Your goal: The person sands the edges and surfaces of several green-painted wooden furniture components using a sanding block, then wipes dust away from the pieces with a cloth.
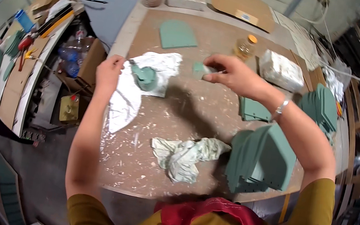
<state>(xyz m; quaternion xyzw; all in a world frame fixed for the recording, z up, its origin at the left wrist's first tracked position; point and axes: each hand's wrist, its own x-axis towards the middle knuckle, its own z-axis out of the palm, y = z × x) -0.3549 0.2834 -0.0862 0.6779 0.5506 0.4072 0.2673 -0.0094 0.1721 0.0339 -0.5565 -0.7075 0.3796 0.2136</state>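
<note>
My right hand (224, 70) pinches a small pale-green piece (199, 68), thumb against fingers, above the middle of the brown tabletop (220, 38); my left hand (110, 72) curls by the white cloth (125, 106) near the left edge — whether its fingers grip anything, I cannot tell. On that cloth sits a rounded green object (145, 79). The step in hand looks like handling the small piece; the next move calls for a steady pinch. Open room runs between cloth and stacked green panels (276, 160) at the near right corner — a crumpled rag (186, 158) lies toward the near edge.
</note>
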